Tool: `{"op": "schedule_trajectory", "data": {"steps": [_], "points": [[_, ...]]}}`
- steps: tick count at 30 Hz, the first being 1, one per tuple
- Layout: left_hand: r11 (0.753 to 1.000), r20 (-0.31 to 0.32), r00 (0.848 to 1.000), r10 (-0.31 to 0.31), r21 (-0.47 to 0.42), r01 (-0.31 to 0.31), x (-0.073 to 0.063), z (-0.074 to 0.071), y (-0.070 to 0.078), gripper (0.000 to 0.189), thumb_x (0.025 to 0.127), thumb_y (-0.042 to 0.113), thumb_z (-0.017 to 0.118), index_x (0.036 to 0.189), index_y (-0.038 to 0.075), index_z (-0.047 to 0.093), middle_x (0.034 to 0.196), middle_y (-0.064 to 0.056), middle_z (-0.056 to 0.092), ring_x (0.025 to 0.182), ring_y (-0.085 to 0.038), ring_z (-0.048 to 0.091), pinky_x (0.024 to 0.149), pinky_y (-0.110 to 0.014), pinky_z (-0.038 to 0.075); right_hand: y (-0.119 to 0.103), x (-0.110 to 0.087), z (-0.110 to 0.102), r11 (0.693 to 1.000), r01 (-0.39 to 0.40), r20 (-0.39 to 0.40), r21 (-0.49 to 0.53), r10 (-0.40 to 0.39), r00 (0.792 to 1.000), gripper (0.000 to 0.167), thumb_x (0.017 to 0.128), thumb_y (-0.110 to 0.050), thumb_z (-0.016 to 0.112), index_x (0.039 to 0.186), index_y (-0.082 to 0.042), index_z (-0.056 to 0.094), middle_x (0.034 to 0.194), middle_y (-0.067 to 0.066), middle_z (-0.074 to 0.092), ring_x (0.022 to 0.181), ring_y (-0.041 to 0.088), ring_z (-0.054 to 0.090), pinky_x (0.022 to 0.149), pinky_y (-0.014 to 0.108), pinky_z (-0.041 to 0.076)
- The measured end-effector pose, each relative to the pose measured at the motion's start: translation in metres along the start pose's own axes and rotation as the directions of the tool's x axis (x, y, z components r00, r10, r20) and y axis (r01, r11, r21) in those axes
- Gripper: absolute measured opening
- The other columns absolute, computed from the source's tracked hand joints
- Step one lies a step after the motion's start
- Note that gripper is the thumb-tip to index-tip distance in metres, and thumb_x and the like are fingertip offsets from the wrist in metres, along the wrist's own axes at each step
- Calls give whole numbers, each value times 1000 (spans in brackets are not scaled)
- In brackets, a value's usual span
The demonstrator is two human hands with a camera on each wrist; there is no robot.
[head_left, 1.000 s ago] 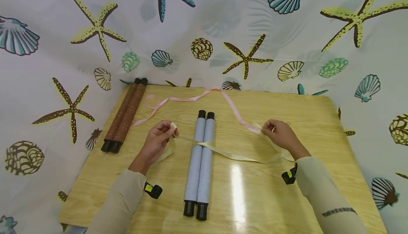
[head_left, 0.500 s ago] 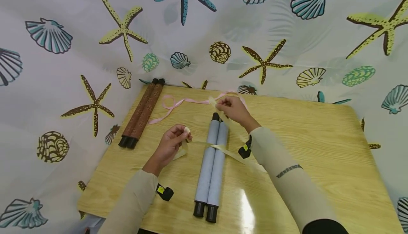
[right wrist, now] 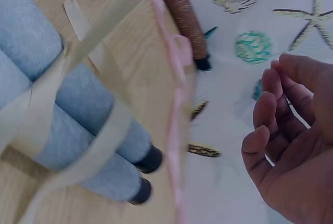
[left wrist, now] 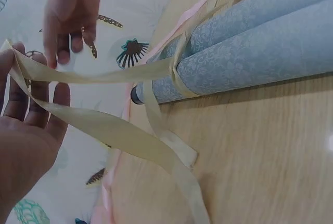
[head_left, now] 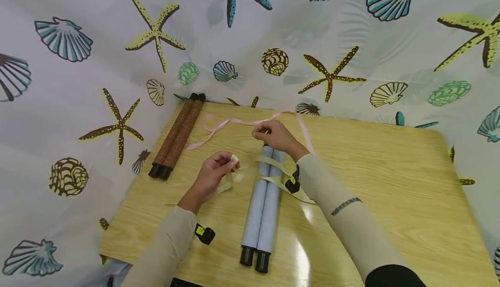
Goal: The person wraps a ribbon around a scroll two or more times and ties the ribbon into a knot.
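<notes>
Two pale blue patterned rolls with black ends (head_left: 259, 217) lie side by side on the table, a cream ribbon (left wrist: 177, 73) crossed around them. To their left, my left hand (head_left: 215, 172) pinches the ribbon between thumb and fingers, and a folded length hangs from it. Over the rolls' far ends hovers my right hand (head_left: 275, 135); in the right wrist view its fingers (right wrist: 265, 109) are loosely curled, with no ribbon seen between them. Another stretch of the ribbon (right wrist: 78, 167) lies across the rolls nearer the far ends. A free ribbon end shows beyond the rolls in both wrist views.
Two brown patterned rolls with black ends (head_left: 179, 133) lie at the table's far left. A curling pink ribbon (head_left: 242, 122) runs along the back. The wooden table (head_left: 375, 183) meets a white cloth (head_left: 242, 91) printed with shells and starfish.
My right hand has swung left from the table's right side to above the rolls, carrying the ribbon, then let it go. The ribbon drops across the rolls. My left hand keeps its pinch.
</notes>
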State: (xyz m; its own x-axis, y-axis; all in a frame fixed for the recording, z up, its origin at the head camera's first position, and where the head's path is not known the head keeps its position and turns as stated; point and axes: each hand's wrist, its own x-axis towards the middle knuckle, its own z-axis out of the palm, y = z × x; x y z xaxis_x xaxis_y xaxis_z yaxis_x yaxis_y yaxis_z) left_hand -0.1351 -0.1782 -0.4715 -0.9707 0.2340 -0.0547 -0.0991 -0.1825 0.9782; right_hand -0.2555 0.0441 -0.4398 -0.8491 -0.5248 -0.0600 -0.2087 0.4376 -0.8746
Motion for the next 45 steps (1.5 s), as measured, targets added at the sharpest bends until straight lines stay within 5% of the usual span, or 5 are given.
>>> {"op": "schedule_trajectory", "data": {"steps": [12,18,27,37,45], "points": [[975,-35,999,28,222,-19,38,31,29,23,95,9,67,113,6,53,81,17,70,78,-4,65,76,-21,53,-42,-45,-14,958,192,100,-214,-174,980,16,95,-28,70,97,-13,76,88,5,74,61,13,55,61,26,46],[943,26,998,-61,330,49,56,16,22,21,103,11,55,119,-1,58,105,1,71,103,-17,66,98,-39,52,-44,-46,-13,920,200,52,-338,-194,980,12,96,-22,67,91,-15,75,86,0,74,62,10,55,62,27,46],[558,44,974,-222,825,90,93,5,-30,28,100,7,55,126,-1,61,130,-19,63,123,-33,59,106,-46,48,-31,-57,-17,901,115,53,-418,-102,993,16,95,-33,68,90,-19,74,82,-2,70,62,10,52,59,27,42],[408,73,988,-136,913,-11,111,39,-48,16,98,15,59,101,12,74,102,-5,75,92,-19,69,83,-37,54,-25,-80,-43,889,33,-7,-456,-41,999,14,95,-29,69,92,-17,75,86,0,72,61,10,54,58,28,44],[445,57,978,-202,895,40,91,20,-42,23,98,9,52,117,5,66,115,-14,70,106,-28,67,92,-42,53,-31,-67,-29,892,48,21,-449,-43,999,15,95,-32,69,88,-19,73,82,-3,71,60,10,53,57,28,43]]}}
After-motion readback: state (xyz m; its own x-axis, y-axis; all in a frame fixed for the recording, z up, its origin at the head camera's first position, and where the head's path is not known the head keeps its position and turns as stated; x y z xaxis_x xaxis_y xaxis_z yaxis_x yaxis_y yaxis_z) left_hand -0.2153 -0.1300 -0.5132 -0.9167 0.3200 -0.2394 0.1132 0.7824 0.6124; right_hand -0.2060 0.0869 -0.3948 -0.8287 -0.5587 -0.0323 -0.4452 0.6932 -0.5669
